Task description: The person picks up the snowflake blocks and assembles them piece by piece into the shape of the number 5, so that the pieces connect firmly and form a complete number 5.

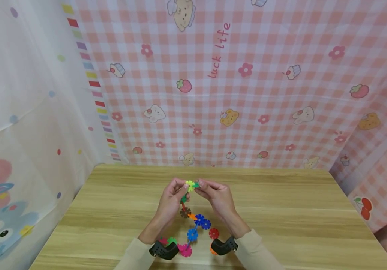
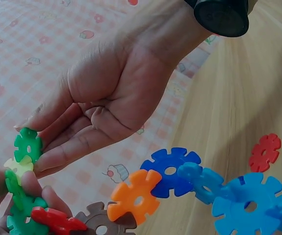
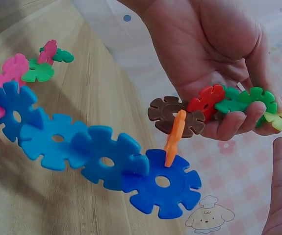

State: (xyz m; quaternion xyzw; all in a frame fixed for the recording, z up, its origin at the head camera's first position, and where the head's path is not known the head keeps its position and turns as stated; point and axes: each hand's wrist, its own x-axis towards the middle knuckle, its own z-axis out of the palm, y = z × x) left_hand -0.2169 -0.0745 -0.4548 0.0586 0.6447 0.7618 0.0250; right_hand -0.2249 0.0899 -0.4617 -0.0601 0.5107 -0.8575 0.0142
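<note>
A chain of slotted plastic snowflake discs is held up over the table. My left hand [image 1: 170,200] pinches the yellow disc [image 1: 189,185] near the chain's top end. The fingers and thumb of my right hand [image 1: 219,197] pinch a green disc [image 2: 28,146] whose edge meets the yellow one. Below my left fingers, the chain runs through green, a red disc [image 3: 207,102], a brown disc [image 3: 172,116] and an orange disc [image 2: 137,197]. From there it continues through several blue discs [image 3: 106,159] to pink ones [image 1: 185,250] and a light green disc [image 3: 38,71].
A loose red disc [image 1: 214,233] lies on the wooden table [image 1: 291,213] near my right wrist. An orange disc [image 1: 213,251] beside it is partly hidden by the black wrist camera [image 1: 225,246]. A pink checked cloth [image 1: 267,97] hangs behind the table.
</note>
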